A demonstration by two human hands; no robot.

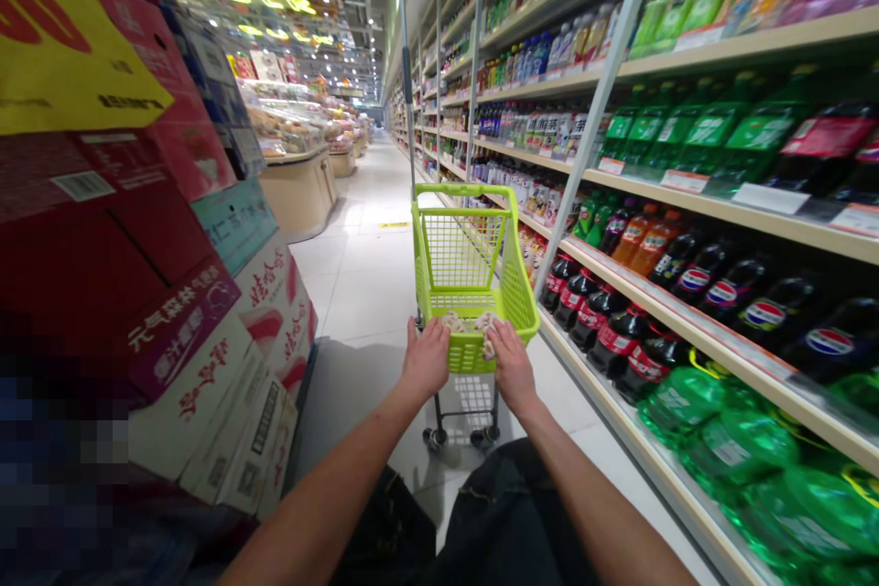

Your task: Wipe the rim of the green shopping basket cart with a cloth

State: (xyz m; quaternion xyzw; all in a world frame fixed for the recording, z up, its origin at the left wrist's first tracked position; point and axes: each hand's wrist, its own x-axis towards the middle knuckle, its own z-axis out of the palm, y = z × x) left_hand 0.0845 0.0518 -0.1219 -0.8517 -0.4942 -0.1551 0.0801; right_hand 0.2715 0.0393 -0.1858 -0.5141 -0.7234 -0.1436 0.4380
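both hands (471, 362) grip cart (473, 256), aisle floor (363, 229) open ahead.

**Supermarket aisle, drinks section**

Shelves (687, 174) along the right of the frame carry rows of soft-drink bottles (693, 279) with price tags on the rails. Stacked cartons (226, 330) fill the left, a green shopping trolley (473, 265) stands centre, and lit display counters (302, 183) recede at upper left.

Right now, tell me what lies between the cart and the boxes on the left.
Only bare floor tiles lie between the cart and the boxes, as the head view shows.
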